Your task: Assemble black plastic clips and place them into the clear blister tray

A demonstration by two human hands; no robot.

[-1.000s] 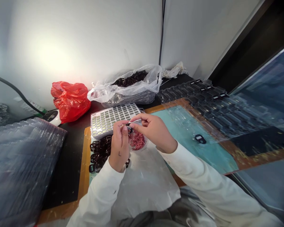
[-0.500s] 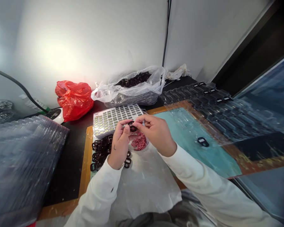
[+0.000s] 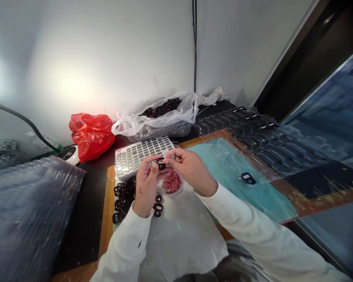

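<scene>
Black piece [image 3: 161,163] in the pinch of both hands, left [image 3: 145,187] and right [image 3: 194,169], its edges partly hidden.

Looks like a small assembly workshop to me — the black bench [image 3: 76,223] has loads of identical dark parts [image 3: 123,192] piled left of center, little red pieces [image 3: 171,182] mid-frame, stacked clear plastic [image 3: 29,211] lower left, and moulded trays [image 3: 253,141] spread out right — very much batch work.
</scene>
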